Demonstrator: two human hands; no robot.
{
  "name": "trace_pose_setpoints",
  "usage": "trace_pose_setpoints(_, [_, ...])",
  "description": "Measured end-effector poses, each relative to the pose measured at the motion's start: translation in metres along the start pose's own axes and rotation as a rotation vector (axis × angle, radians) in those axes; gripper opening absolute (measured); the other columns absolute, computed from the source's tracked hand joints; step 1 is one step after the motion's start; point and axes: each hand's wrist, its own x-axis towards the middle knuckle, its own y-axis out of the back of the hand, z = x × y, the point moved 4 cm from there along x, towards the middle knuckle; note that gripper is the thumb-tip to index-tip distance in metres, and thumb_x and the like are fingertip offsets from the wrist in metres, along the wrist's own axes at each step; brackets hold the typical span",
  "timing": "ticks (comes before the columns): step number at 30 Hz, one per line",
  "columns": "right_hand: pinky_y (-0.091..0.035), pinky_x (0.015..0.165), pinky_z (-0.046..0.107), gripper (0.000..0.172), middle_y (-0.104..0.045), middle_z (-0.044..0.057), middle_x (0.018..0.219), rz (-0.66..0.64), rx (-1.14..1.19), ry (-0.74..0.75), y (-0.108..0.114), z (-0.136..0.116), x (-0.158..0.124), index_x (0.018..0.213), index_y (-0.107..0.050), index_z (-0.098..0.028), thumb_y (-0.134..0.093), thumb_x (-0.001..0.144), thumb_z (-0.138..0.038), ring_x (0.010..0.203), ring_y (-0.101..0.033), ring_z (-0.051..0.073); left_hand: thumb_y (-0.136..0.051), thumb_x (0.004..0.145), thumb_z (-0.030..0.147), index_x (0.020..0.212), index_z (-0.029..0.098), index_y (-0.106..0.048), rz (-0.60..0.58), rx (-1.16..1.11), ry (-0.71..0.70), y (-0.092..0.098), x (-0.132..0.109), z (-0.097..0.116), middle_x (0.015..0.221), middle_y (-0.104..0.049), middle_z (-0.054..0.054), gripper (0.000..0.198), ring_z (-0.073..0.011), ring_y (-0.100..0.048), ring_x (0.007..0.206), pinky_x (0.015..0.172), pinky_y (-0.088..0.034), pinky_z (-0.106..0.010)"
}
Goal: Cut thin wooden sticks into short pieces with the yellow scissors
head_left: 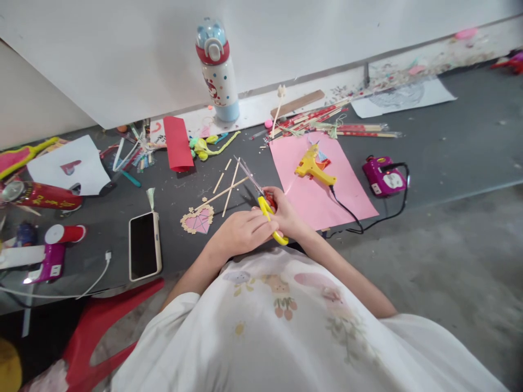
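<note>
In front of my body, over the table's front edge, my two hands meet. My right hand (288, 212) is closed around a pair of scissors (266, 208) with yellow handles, its blades pointing up and left. Something small and red (270, 197) shows by the right fingers; its kind is unclear. My left hand (245, 231) has its fingers closed against the scissor handles and the right fingers, and whatever they pinch is hidden. Left of the blades lie crossed thin wooden sticks (231, 188) and a pink heart (198, 219) with a beaded-looking tan border.
A yellow glue gun (312, 165) rests on pink paper (347, 204), its black cord running to a purple power socket (384, 177). A phone (144, 245) lies left. Behind stand a water bottle (220, 76) and bundled red-wrapped sticks (312, 118). A red can (44, 195) lies far left.
</note>
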Motion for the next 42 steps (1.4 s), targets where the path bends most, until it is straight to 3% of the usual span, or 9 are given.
trace_pose_setpoints(6, [-0.044, 0.071, 0.03, 0.059, -0.05, -0.002, 0.086, -0.002, -0.092, -0.039, 0.004, -0.01, -0.006, 0.119, -0.042, -0.021, -0.07, 0.069, -0.035, 0.074, -0.049, 0.013, -0.056, 0.087, 0.018, 0.089, 0.017, -0.054, 0.022, -0.109, 0.009, 0.004, 0.001, 0.0, 0.073, -0.065, -0.001, 0.003, -0.0119, -0.061, 0.069, 0.066, -0.049, -0.023])
trace_pose_setpoints(10, [-0.043, 0.068, 0.029, 0.059, -0.048, -0.003, 0.083, -0.011, -0.044, -0.013, 0.004, -0.008, -0.005, 0.119, -0.041, -0.022, -0.068, 0.069, -0.037, 0.072, -0.049, 0.013, -0.058, 0.085, 0.018, 0.091, 0.017, -0.055, 0.084, -0.049, 0.018, 0.005, 0.003, 0.004, 0.073, -0.065, 0.0, 0.006, -0.0124, -0.06, 0.067, 0.065, -0.048, -0.024])
trace_pose_setpoints(15, [-0.043, 0.062, 0.026, 0.059, -0.046, -0.005, 0.077, -0.004, 0.097, -0.013, 0.003, -0.011, -0.003, 0.114, -0.041, -0.023, -0.072, 0.068, -0.038, 0.068, -0.047, 0.011, -0.053, 0.084, 0.014, 0.108, 0.019, -0.053, 0.134, 0.017, 0.067, 0.011, -0.002, -0.003, 0.071, -0.063, 0.002, 0.024, -0.0116, -0.058, 0.065, 0.062, -0.044, -0.024])
trace_pose_setpoints(18, [-0.043, 0.062, 0.024, 0.057, -0.044, -0.005, 0.076, -0.011, 0.088, -0.022, 0.003, -0.017, -0.007, 0.113, -0.041, -0.022, -0.073, 0.069, -0.037, 0.067, -0.046, 0.01, -0.053, 0.081, 0.01, 0.105, 0.02, -0.055, 0.259, 0.054, 0.237, 0.02, -0.008, -0.018, 0.068, -0.058, 0.002, 0.026, -0.0121, -0.055, 0.065, 0.065, -0.044, -0.025])
trace_pose_setpoints(21, [-0.043, 0.064, 0.024, 0.057, -0.041, -0.006, 0.077, -0.043, 0.018, 0.016, 0.003, -0.022, -0.012, 0.116, -0.041, -0.021, -0.073, 0.07, -0.034, 0.068, -0.046, 0.01, -0.055, 0.083, 0.015, 0.104, 0.018, -0.058, 0.357, 0.18, 0.496, 0.026, -0.014, -0.036, 0.082, -0.061, -0.004, 0.022, -0.0163, -0.057, 0.082, 0.079, -0.045, -0.03])
trace_pose_setpoints(25, [-0.044, 0.067, 0.025, 0.06, -0.043, -0.004, 0.082, -0.066, -0.158, 0.08, 0.005, -0.025, -0.019, 0.12, -0.042, -0.022, -0.073, 0.071, -0.035, 0.071, -0.048, 0.011, -0.054, 0.089, 0.026, 0.1, 0.018, -0.061, 0.245, 0.2, 0.635, 0.019, -0.015, -0.048, 0.095, -0.065, -0.007, 0.016, -0.0184, -0.059, 0.092, 0.085, -0.045, -0.031])
trace_pose_setpoints(29, [-0.046, 0.071, 0.028, 0.062, -0.048, -0.001, 0.088, -0.083, -0.282, 0.109, 0.006, -0.029, -0.023, 0.123, -0.041, -0.022, -0.071, 0.073, -0.041, 0.076, -0.051, 0.013, -0.045, 0.094, 0.027, 0.092, 0.019, -0.062, 0.159, 0.166, 0.662, 0.008, -0.02, -0.05, 0.086, -0.068, -0.004, 0.019, -0.0146, -0.063, 0.082, 0.075, -0.046, -0.026])
trace_pose_setpoints(37, [-0.048, 0.08, 0.035, 0.074, -0.053, 0.006, 0.099, -0.075, -0.404, 0.164, 0.009, -0.038, -0.028, 0.128, -0.039, -0.021, -0.073, 0.069, -0.047, 0.09, -0.055, 0.019, -0.042, 0.093, 0.022, 0.08, 0.019, -0.063, 0.242, 0.139, 0.577, 0.006, -0.024, -0.045, 0.072, -0.067, -0.002, 0.024, -0.0124, -0.063, 0.07, 0.065, -0.044, -0.023])
trace_pose_setpoints(42, [-0.048, 0.081, 0.036, 0.072, -0.053, 0.007, 0.1, -0.108, -0.381, 0.155, 0.009, -0.038, -0.028, 0.128, -0.039, -0.022, -0.073, 0.07, -0.046, 0.089, -0.055, 0.019, -0.046, 0.092, 0.02, 0.082, 0.018, -0.064, 0.281, 0.179, 0.539, 0.009, -0.023, -0.044, 0.07, -0.068, -0.001, 0.02, -0.0118, -0.062, 0.067, 0.063, -0.044, -0.022])
